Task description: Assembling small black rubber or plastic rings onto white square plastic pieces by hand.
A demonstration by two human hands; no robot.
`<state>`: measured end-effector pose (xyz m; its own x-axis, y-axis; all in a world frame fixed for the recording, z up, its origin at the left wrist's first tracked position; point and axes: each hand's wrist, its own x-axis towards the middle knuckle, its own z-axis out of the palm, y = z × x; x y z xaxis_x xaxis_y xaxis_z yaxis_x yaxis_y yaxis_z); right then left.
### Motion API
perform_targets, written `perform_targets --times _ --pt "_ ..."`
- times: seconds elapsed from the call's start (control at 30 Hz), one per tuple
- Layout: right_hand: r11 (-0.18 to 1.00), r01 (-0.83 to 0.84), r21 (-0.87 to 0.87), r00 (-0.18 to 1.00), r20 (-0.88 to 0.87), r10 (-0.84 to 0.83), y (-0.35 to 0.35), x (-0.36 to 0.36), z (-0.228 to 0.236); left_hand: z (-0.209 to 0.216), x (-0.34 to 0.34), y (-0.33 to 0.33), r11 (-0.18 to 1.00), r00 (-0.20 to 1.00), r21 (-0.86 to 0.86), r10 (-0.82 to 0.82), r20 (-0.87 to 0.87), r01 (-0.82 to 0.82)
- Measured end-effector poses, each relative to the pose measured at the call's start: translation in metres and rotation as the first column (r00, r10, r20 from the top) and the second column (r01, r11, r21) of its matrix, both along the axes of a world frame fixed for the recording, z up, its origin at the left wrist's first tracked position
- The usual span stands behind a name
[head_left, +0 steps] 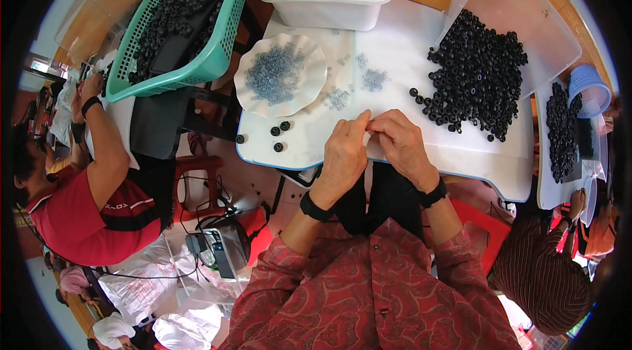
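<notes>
My left hand (345,154) and my right hand (403,149) meet over the near edge of the white table (454,156). Both are closed, thumbs and fingertips pinched together; whatever they grip is too small or hidden to make out. To their left, a fluted white plate (315,91) carries a heap of tiny clear bluish pieces (273,73). More such pieces (374,80) lie scattered beyond my fingers. On the right spreads a big pile of small black ring-shaped parts (477,80). Several black parts (278,147) sit apart at the table's left edge.
At the back stands a white tub (322,11) of black parts. A clear bin (550,30) lies tipped behind the pile. A green basket (224,63) of black parts is at the left. People (99,212) work on both sides; a blue basket (590,90) is far right.
</notes>
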<state>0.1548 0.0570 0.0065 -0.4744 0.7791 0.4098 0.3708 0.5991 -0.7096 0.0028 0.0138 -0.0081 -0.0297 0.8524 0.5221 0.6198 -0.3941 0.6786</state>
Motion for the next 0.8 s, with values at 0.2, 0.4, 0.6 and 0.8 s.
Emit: perform_targets --times 0.2,0.4,0.6,0.8 --pt "0.988 0.014 -0.153 0.999 -0.049 -0.021 -0.002 -0.002 0.005 -0.01 -0.011 -0.009 0.992 0.975 -0.108 0.079 0.207 -0.058" --pt "0.974 0.017 -0.226 1.0 -0.002 -0.018 0.002 0.0 0.009 -0.006 -0.025 -0.017 0.979 0.928 -0.156 0.174 0.329 -0.128" --pt "0.969 0.041 -0.244 0.998 0.058 -0.028 0.002 -0.003 0.016 -0.014 -0.029 -0.016 0.987 0.963 -0.097 0.146 0.228 -0.127" --pt "0.951 0.085 -0.296 0.996 0.055 -0.072 0.002 -0.002 0.014 -0.017 -0.031 -0.016 0.99 0.969 -0.051 0.139 0.203 -0.132"
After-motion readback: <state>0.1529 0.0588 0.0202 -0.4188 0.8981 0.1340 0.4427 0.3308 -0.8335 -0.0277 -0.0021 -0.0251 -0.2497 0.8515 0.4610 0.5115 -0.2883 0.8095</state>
